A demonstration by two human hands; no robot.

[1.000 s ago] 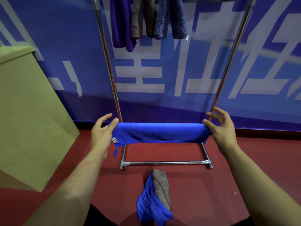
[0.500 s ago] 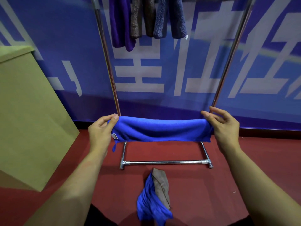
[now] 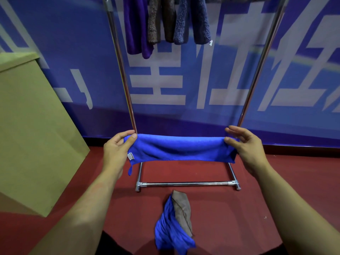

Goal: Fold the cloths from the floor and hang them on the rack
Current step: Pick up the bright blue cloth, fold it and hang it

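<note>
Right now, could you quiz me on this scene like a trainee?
1. True or false: both hands hold the blue cloth.
2. What lies on the floor below it? A) one blue and one brown cloth B) a shoe C) a box
3. How many cloths hang on the rack?

Key:
1. True: left hand and right hand pinch its ends.
2. A: the pile.
3. Three show: purple, brown, grey-blue.
</note>
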